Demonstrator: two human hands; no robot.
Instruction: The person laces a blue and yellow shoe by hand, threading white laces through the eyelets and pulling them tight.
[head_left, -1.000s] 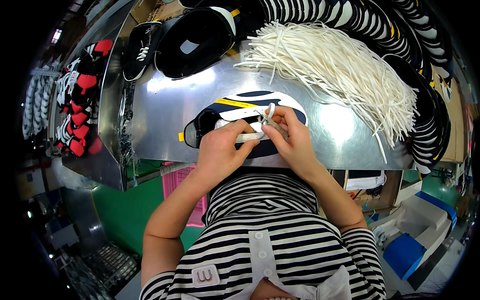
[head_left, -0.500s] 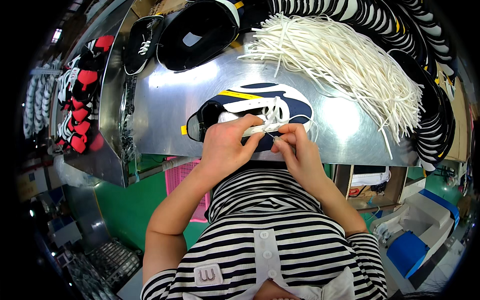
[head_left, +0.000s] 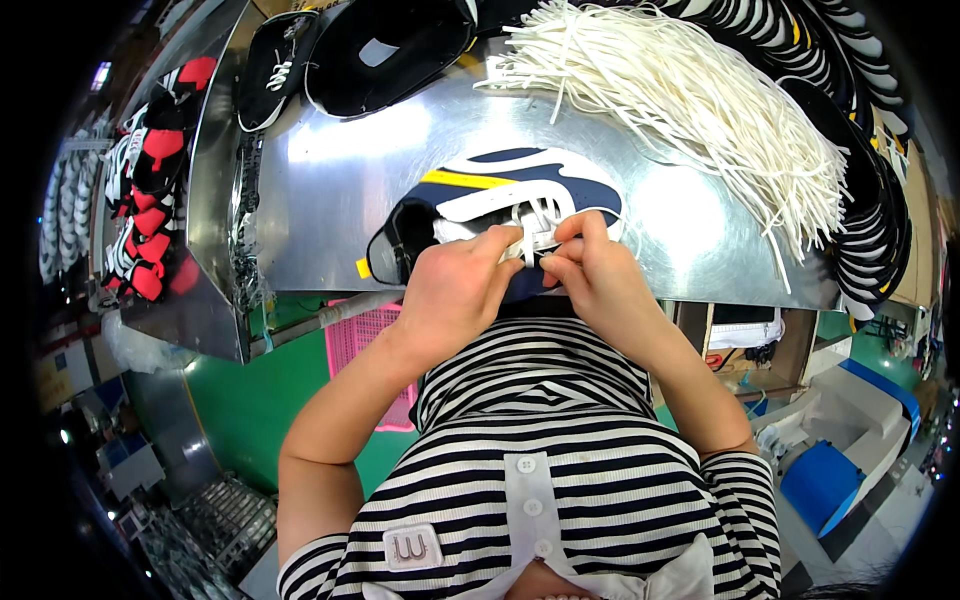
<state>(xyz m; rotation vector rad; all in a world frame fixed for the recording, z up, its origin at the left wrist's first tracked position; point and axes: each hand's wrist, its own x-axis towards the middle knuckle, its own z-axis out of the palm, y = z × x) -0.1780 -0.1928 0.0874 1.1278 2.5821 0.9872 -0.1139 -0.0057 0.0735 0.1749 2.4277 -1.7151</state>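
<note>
A navy and white shoe upper (head_left: pixel 500 165) with a yellow stripe lies on its side on the metal table, its dark heel opening to the left. White shoelace (head_left: pixel 541 218) crosses its eyelet rows in part. At the near eyelet edge, my left hand (head_left: pixel 455 285) is closed with thumb and forefinger pinching the upper. Just right of it, my right hand (head_left: pixel 605 275) pinches the white lace by the same edge. The fingertips of both hands nearly meet, and they hide the lace end and the near eyelets.
A large heap of loose white laces (head_left: pixel 690 110) covers the back right of the metal table (head_left: pixel 340 190). Stacked shoe uppers (head_left: pixel 865 230) curve round behind it. More black uppers (head_left: pixel 385 55) lie at back left. A pink basket (head_left: pixel 365 345) stands below the table edge.
The fingers of my right hand have moved up and left, closer to the eyelet edge and my left hand. The whole view has shifted slightly.
</note>
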